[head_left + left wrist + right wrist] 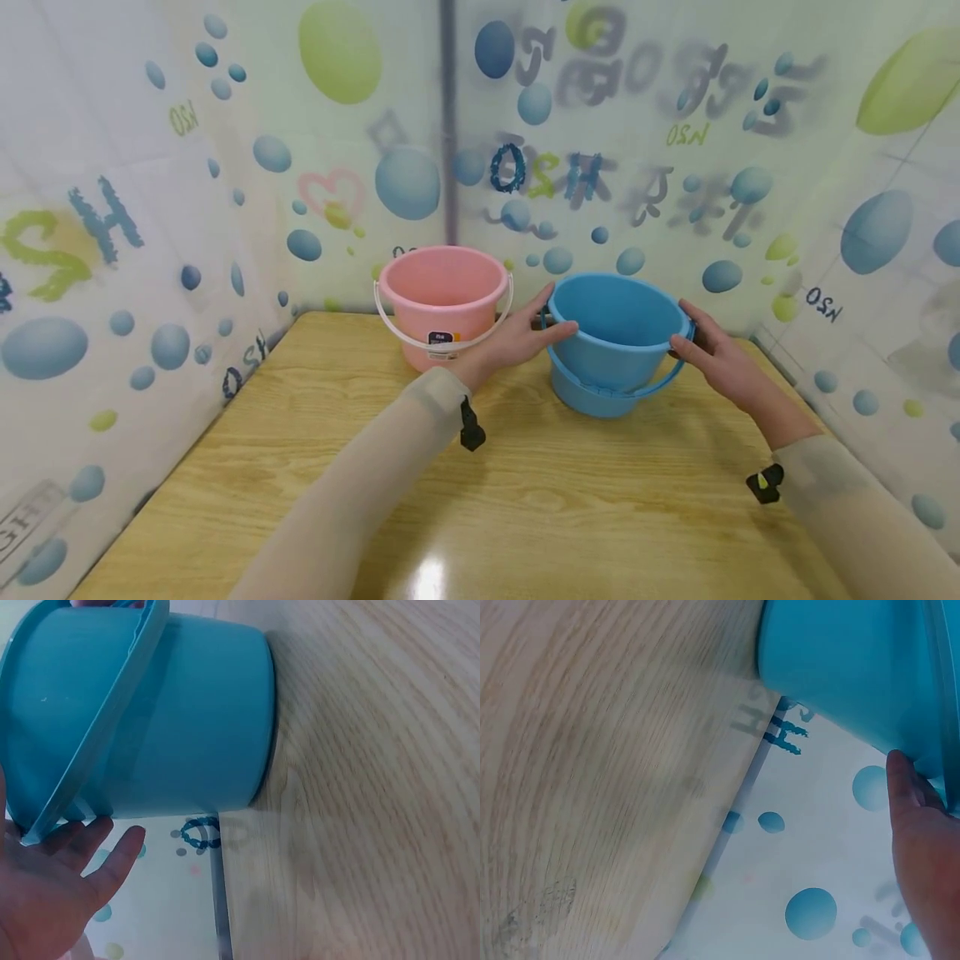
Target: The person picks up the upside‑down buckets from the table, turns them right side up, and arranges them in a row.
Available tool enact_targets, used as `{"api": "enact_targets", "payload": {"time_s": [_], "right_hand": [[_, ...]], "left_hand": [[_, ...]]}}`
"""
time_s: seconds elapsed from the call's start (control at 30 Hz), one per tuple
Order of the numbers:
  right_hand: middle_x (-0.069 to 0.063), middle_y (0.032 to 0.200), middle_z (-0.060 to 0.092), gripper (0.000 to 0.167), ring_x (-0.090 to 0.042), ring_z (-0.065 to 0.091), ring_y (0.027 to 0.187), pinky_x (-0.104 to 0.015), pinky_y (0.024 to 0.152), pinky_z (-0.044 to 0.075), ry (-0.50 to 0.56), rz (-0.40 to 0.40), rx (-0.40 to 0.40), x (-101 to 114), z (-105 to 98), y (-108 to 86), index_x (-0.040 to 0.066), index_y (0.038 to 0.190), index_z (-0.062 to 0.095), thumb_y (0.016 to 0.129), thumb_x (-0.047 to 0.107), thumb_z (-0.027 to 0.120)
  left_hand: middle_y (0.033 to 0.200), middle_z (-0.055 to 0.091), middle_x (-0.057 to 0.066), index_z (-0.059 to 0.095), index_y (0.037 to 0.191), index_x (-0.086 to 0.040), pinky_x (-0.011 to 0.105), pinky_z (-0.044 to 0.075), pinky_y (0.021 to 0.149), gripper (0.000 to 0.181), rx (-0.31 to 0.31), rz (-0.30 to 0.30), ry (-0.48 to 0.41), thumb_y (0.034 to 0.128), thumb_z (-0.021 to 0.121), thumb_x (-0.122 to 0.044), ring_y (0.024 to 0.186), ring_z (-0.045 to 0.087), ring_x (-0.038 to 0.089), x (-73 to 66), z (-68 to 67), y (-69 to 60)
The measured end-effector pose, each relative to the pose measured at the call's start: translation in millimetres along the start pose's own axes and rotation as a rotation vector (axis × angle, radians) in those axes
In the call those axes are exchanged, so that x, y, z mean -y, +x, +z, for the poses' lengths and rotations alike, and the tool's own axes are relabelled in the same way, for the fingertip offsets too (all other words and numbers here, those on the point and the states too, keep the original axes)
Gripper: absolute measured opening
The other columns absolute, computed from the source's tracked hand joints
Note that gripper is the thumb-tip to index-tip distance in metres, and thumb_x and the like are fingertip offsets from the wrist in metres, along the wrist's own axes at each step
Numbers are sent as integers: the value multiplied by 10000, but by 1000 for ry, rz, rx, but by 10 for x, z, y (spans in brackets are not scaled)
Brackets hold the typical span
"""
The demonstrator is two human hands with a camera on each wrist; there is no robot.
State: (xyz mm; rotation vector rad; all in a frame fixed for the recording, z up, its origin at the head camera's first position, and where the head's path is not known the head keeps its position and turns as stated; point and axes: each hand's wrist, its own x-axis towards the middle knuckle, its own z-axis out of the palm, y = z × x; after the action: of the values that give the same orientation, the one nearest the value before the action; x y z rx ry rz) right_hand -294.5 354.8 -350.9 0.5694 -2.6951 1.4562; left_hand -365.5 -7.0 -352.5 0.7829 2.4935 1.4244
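Note:
A blue bucket [600, 367] is at the back right of the table, its handle [652, 388] hanging down across the front. My left hand [517, 333] grips its left side, thumb over the rim and fingers at the outer wall. On the opposite side my right hand [716, 354] grips the rim in the same manner. Seen from the left wrist, the bucket's base [262, 720] is at the table surface; whether it fully touches is hard to tell. A pink bucket [446, 321] with a white handle stands to the left, partly behind my left forearm.
The wood-grain table [525, 500] reaches back to a wall covering [637, 167] printed with blue and green dots and letters. More of this covering rises close along the left and right sides. The pink bucket carries a small dark label [442, 340].

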Motion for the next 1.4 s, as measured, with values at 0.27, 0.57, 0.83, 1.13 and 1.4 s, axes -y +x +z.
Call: {"api": "enact_targets", "payload": {"time_s": [0.27, 0.57, 0.83, 1.13, 1.4], "right_hand": [[-369, 1775, 172, 788, -589, 369, 1555, -38, 951, 447, -33, 33, -8, -82, -17, 114, 126, 1776, -60, 1203, 325, 443], [-358, 1792, 115, 803, -610, 277, 1602, -740, 1246, 348, -32, 54, 0, -141, -69, 213, 147, 1770, -108, 1204, 353, 423], [-315, 1818, 33, 824, -603, 182, 1638, -807, 1241, 282, 2, 60, -3, -130, -77, 278, 152, 1764, -138, 1202, 368, 425], [-311, 1820, 17, 846, -604, 193, 1635, -804, 1240, 289, -7, 45, -14, -114, -57, 320, 115, 1754, -159, 1201, 376, 426], [-317, 1816, 39, 856, -596, 215, 1632, -787, 1248, 297, -21, 41, -33, -117, -41, 336, 100, 1751, -162, 1198, 381, 429]], "left_hand": [[1810, 310, 94, 40, 1743, -516, 524, 578, 1130, 959, 8, -9, 8, 1018, 632, -722, 1522, 539, 367, 69, -20, 131], [1838, 242, 64, 4, 1753, -487, 504, 584, 1127, 963, 37, -11, -4, 1035, 601, -722, 1569, 491, 369, 94, -42, 285], [1859, 141, 61, -20, 1769, -430, 572, 558, 1159, 931, 77, -11, -104, 1085, 575, -644, 1625, 401, 387, 65, -60, 377], [1874, 18, 34, -44, 1769, -421, 655, 514, 1178, 860, 102, -62, -225, 1144, 539, -511, 1650, 331, 403, 11, -74, 458], [1874, 16, 49, -31, 1777, -388, 675, 512, 1170, 813, 84, -72, -278, 1169, 505, -449, 1671, 288, 402, -5, -56, 483]]}}
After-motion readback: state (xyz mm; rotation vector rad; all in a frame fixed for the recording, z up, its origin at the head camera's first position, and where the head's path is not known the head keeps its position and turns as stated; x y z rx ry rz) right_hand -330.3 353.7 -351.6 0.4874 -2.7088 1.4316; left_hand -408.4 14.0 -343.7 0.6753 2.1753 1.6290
